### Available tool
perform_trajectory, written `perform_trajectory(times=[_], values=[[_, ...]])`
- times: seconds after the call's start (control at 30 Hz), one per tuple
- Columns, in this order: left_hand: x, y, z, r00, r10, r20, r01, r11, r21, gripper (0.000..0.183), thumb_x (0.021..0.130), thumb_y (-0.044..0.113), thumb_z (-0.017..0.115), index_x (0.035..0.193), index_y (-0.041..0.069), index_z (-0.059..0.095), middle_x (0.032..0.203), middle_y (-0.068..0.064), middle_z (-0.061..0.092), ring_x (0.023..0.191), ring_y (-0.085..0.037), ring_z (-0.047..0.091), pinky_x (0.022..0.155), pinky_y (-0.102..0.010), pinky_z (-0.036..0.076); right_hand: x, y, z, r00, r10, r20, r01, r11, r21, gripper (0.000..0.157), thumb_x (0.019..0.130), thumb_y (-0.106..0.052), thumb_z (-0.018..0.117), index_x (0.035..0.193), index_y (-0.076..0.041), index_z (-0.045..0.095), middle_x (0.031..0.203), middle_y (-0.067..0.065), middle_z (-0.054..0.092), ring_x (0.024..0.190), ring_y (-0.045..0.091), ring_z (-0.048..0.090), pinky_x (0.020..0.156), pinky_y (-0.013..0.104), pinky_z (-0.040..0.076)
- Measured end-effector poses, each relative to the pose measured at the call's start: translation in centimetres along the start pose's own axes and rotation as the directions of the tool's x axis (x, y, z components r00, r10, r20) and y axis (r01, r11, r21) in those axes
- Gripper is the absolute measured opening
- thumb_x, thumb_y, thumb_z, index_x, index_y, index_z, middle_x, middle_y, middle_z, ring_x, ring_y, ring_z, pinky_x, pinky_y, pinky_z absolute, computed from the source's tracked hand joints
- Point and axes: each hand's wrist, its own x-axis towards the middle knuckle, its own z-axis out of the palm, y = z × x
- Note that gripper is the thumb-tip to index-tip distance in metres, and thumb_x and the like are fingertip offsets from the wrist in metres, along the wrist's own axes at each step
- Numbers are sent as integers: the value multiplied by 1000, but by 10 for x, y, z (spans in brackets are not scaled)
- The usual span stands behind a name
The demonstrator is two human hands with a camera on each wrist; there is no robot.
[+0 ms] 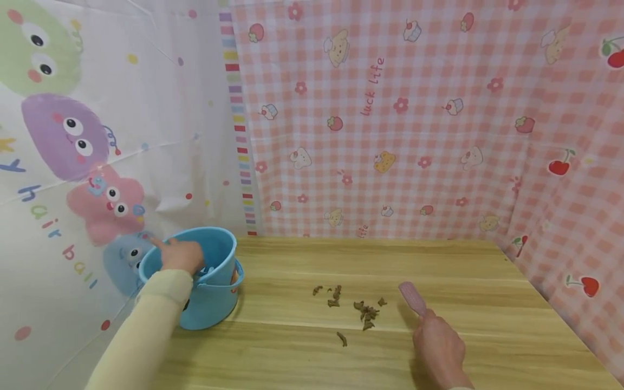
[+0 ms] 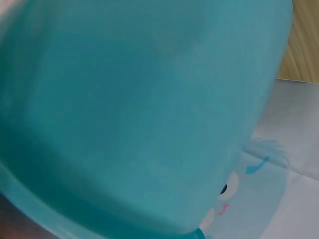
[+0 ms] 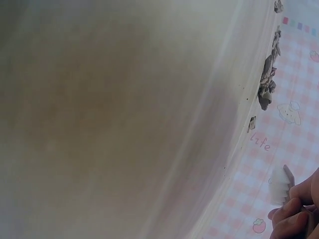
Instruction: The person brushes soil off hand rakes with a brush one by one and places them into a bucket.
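A light blue bucket [image 1: 209, 303] stands at the left of the wooden table, its handle hanging on the right side. My left hand [image 1: 181, 255] is over its mouth at the near rim; one finger stretches toward the left and the other fingers are hidden, so I cannot tell what they hold. In the left wrist view the bucket wall [image 2: 149, 114] fills most of the picture. On the right, my right hand [image 1: 439, 344] grips a pink brush [image 1: 412, 298] by its handle. White bristles [image 3: 278, 188] show in the right wrist view. Brown dried scraps [image 1: 368, 313] lie left of the brush.
More brown scraps [image 1: 335, 295] are scattered on the wooden tabletop [image 1: 292, 260] between bucket and brush. A pink checked cloth [image 1: 380, 179] hangs along the back and right edges. Beside the bucket hangs a white cartoon-print sheet [image 1: 170, 135].
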Motion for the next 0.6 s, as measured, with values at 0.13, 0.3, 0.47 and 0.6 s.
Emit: perform_trajectory(times=[0.13,0.3,0.47,0.6], values=[[1,5,2,1000,-12,27,12,1000,-16,22,87,6,48,86,-1,70,113,-38,61,121,-72,31,95,-84,11,0,-1,1,1000,-7,-10,7,1000,2,27,99,-15,48,109,9,56,77,17,61,66,38,61,55,52,47],[0,11,4,998,-31,55,33,998,-47,23,89,6,47,86,0,69,117,-38,59,124,-71,28,96,-83,12,0,-3,2,1000,-14,-20,15,1000,2,26,99,-14,47,107,9,56,77,18,61,66,38,61,54,52,47],[7,10,3,996,-36,81,43,995,-89,19,89,6,50,85,1,68,119,-38,58,125,-69,29,97,-83,10,1,-5,3,1000,-11,6,11,1000,11,24,99,-13,46,105,9,55,76,17,59,65,37,60,54,51,47],[15,10,2,999,-39,37,43,994,-105,25,91,8,49,100,-5,68,125,-40,53,125,-65,32,98,-82,9,2,-7,5,997,14,82,-15,1000,13,25,97,-11,48,109,10,55,80,16,61,67,35,60,58,51,48]])
